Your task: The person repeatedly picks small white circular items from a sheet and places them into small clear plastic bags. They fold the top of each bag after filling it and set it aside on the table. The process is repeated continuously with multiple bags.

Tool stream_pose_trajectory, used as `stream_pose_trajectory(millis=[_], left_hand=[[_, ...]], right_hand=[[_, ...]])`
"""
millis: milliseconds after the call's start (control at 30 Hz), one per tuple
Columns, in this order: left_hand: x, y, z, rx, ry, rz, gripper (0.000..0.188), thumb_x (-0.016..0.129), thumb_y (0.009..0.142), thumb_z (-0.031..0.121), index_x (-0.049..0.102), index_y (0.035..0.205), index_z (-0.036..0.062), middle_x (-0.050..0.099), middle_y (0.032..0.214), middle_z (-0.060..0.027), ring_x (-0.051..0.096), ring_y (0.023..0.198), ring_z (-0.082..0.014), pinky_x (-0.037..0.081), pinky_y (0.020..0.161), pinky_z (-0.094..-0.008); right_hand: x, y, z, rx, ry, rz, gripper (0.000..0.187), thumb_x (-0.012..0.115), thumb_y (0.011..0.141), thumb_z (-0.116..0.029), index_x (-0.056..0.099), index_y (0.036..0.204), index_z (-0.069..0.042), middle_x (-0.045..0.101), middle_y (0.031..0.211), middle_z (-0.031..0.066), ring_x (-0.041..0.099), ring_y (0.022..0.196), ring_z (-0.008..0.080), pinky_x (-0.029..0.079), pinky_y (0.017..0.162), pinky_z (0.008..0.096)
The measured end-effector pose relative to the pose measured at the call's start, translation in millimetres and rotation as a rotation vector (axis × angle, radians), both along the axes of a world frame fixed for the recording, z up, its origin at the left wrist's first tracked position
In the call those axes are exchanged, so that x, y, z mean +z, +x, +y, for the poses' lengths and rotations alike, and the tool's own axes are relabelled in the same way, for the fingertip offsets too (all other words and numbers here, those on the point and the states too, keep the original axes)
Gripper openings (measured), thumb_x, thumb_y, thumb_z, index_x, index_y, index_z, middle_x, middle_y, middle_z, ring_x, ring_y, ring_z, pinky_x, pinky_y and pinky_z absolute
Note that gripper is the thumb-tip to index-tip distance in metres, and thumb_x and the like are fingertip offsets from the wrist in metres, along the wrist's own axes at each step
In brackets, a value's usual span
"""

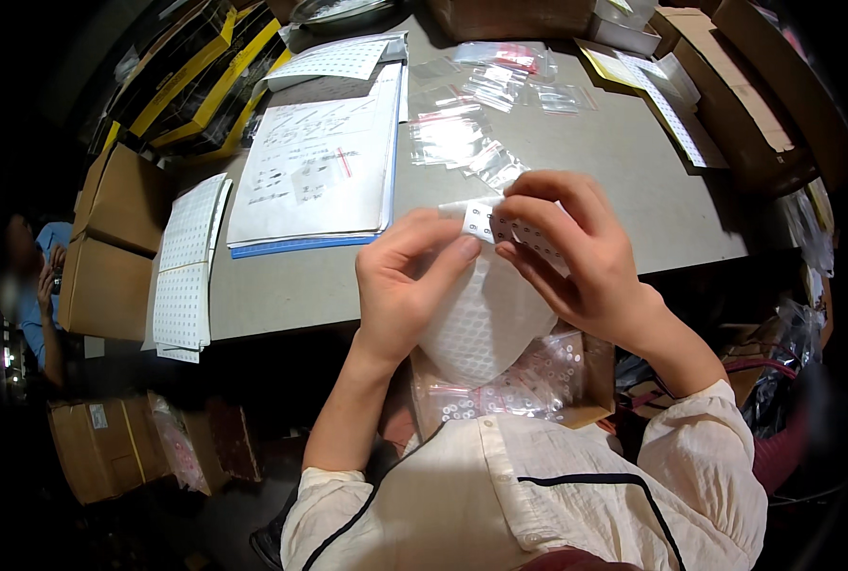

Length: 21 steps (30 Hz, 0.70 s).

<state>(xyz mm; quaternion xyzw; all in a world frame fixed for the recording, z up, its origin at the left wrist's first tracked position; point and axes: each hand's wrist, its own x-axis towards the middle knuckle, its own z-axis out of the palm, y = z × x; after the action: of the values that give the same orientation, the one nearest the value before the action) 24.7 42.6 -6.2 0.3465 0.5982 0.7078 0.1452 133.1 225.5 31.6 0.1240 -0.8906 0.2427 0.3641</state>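
Note:
A pale sticker sheet (486, 319) with a grid of outlines hangs between my hands at the near edge of the table. Its top edge is folded over, showing small printed round labels. My left hand (393, 276) pinches the sheet between thumb and forefinger at its upper left. At the upper right, the thumb and fingers of my right hand (590, 257) close on the folded, labelled strip; whether a single label is between the fingertips is hidden. Below the sheet, small clear bags (476, 398) with white ring-shaped pieces lie in an open cardboard box (595, 376) at my lap.
Clear zip bags (450, 133) lie on the grey table (623, 181) beyond my hands. Handwritten papers (314, 181) on a blue board and banded sticker sheets (188, 266) lie to the left. Cardboard boxes (124, 243) stand at the left; another person (51, 276) is farther left.

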Motion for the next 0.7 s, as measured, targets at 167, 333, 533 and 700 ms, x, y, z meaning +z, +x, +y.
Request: stream_pose_trajectory(millis=[167, 333, 533, 700], left_hand=[[3, 1, -2, 0.054, -0.072, 0.129, 0.009, 0.077, 0.089, -0.001, 0.076, 0.097, -0.005, 0.07, 0.089, -0.008, 0.065, 0.081, -0.0151, 0.05, 0.073, -0.0278], [0, 1, -2, 0.103, -0.069, 0.24, 0.009, 0.078, 0.087, -0.002, 0.076, 0.095, -0.0039, 0.07, 0.085, -0.0103, 0.065, 0.075, -0.0181, 0.051, 0.067, -0.029], [1, 1, -3, 0.125, -0.103, 0.285, 0.011, 0.08, 0.085, -0.003, 0.075, 0.094, -0.0034, 0.07, 0.084, -0.0112, 0.066, 0.073, -0.0206, 0.051, 0.066, -0.0302], [-1, 1, -4, 0.109, -0.057, 0.248, 0.011, 0.08, 0.084, -0.003, 0.075, 0.094, -0.0033, 0.071, 0.084, -0.0114, 0.068, 0.073, -0.0212, 0.051, 0.066, -0.0305]], right_hand=[[-6, -9, -2, 0.014, 0.113, 0.018, 0.03, 0.081, 0.076, 0.003, 0.068, 0.103, -0.004, 0.067, 0.103, 0.0102, 0.062, 0.098, 0.0323, 0.053, 0.083, 0.0408], [-2, -12, -4, 0.03, 0.069, 0.021, 0.024, 0.08, 0.075, 0.0, 0.069, 0.095, -0.006, 0.067, 0.099, 0.0064, 0.061, 0.096, 0.0299, 0.051, 0.085, 0.0385], [4, -11, 10, 0.116, -0.184, -0.202, 0.016, 0.077, 0.082, -0.003, 0.072, 0.097, -0.004, 0.071, 0.098, 0.0083, 0.064, 0.096, 0.0263, 0.05, 0.087, 0.0358], [7, -30, 52, -0.073, -0.109, -0.17, 0.01, 0.075, 0.088, -0.005, 0.072, 0.097, -0.001, 0.072, 0.097, 0.0089, 0.065, 0.096, 0.0257, 0.051, 0.087, 0.0365]])
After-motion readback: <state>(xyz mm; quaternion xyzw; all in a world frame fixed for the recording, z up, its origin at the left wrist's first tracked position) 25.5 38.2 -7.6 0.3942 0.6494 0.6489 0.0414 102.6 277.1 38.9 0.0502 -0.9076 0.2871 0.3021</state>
